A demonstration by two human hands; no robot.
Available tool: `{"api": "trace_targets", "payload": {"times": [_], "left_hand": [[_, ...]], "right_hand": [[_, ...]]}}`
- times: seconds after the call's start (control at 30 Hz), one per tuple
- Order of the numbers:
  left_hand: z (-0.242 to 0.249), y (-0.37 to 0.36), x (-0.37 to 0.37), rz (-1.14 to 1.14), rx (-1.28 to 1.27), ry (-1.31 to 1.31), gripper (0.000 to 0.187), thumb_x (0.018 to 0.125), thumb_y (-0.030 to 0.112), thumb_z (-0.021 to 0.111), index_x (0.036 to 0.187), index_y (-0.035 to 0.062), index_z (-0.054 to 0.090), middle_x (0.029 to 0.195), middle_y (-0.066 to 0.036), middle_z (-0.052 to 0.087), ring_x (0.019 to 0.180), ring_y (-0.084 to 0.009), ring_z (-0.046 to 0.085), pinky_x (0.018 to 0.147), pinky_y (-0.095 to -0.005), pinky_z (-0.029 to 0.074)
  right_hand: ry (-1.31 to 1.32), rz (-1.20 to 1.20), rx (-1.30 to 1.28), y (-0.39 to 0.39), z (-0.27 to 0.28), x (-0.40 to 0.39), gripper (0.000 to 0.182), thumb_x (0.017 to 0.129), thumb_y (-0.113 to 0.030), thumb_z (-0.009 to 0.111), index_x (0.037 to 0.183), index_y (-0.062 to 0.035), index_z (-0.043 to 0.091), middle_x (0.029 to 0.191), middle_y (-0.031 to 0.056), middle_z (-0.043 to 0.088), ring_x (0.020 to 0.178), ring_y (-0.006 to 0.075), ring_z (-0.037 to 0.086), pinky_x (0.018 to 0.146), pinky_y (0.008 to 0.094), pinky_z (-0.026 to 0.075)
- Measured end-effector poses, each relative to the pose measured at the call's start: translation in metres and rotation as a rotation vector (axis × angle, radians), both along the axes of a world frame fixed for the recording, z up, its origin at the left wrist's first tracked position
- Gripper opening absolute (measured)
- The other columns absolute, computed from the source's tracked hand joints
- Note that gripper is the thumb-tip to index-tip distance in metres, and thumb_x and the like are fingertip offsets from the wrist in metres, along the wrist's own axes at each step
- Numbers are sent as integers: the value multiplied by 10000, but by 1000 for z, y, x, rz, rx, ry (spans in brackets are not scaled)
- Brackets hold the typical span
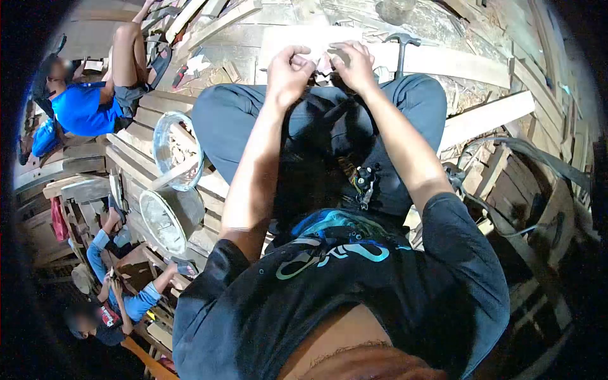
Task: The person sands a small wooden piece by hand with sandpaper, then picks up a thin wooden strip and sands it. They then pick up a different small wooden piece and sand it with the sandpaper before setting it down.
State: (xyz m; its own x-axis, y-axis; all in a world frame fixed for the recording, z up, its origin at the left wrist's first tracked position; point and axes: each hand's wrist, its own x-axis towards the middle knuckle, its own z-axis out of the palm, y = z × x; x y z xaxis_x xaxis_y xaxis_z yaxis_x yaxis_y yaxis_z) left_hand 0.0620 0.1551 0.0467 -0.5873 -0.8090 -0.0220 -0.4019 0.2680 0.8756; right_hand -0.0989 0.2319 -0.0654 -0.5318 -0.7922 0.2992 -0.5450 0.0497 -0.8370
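My left hand is closed, its thumb and fingers curled together over a brightly lit pale board in front of my knees. Facing it, my right hand is also closed, with thumb and forefinger bent inward. A small pinkish piece shows between the fingertips of both hands; glare hides what exactly the fingers grip. To the right of my right hand, a claw hammer lies with its head away from me and its handle pointing toward my knee.
Long pale planks lie to the right. A clear bucket with wood scraps and a grey bucket stand at my left. A red-handled tool lies beyond. Two people sit on the left, one in a blue shirt.
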Motion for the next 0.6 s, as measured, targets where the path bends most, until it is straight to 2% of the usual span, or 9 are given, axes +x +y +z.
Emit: {"api": "trace_targets", "payload": {"times": [0.03,0.07,0.2,0.27,0.33,0.4,0.43,0.53,0.6], "left_hand": [[14,2,1,-12,156,167,238,877,75,713,1099,-8,689,763,2,657,671,-59,576,606,-217,462],[26,-2,1,-29,175,174,239,861,61,748,1083,-13,699,804,-6,676,710,-48,591,622,-195,466],[29,-7,3,-12,259,310,240,834,33,780,1057,-24,713,877,-24,704,741,-53,611,644,-180,475],[23,-2,7,-2,388,382,228,838,11,768,1057,-23,715,892,-29,706,767,-54,610,666,-173,472],[14,3,10,-78,397,519,215,851,-3,745,1061,-34,708,907,-45,707,803,-69,625,686,-181,485],[19,10,16,-103,361,474,216,867,-14,716,1079,-48,695,917,-60,707,834,-87,642,718,-192,500],[23,12,18,-112,339,452,217,875,-20,702,1088,-55,688,922,-67,707,849,-96,651,734,-197,508],[24,16,17,-59,454,627,226,897,-24,663,1121,-50,676,923,-59,701,824,-83,636,731,-203,503],[27,17,21,-61,466,611,216,917,-12,636,1128,-46,673,940,-65,699,812,-82,630,732,-208,505]], "right_hand": [[-64,15,-91,-3,8,-4,334,800,-187,701,1123,-101,716,1226,140,663,1190,354,565,1050,478,411],[-188,58,-190,-8,14,-6,284,880,-166,662,1129,-33,693,1136,120,695,1079,275,636,984,383,476],[-705,196,-274,20,96,15,259,1020,-191,565,1162,7,652,1035,83,680,901,126,665,747,266,550],[-526,194,-255,22,89,20,215,1006,-139,583,1155,-1,652,933,74,697,821,115,674,726,251,548],[-654,169,-262,28,95,32,181,991,-98,595,1118,12,660,915,56,702,796,107,672,725,251,548],[-457,97,-247,32,99,36,160,973,-68,610,1091,25,667,909,54,709,813,99,671,727,255,549],[-584,108,-267,34,101,40,149,963,-59,624,1074,27,672,910,48,709,808,92,664,727,242,539],[-592,69,-217,37,100,43,151,966,-67,633,1081,21,675,927,47,703,843,96,663,764,233,536],[-563,97,-283,35,101,44,174,965,-85,643,1099,21,676,984,57,699,892,103,666,804,243,533]]}}
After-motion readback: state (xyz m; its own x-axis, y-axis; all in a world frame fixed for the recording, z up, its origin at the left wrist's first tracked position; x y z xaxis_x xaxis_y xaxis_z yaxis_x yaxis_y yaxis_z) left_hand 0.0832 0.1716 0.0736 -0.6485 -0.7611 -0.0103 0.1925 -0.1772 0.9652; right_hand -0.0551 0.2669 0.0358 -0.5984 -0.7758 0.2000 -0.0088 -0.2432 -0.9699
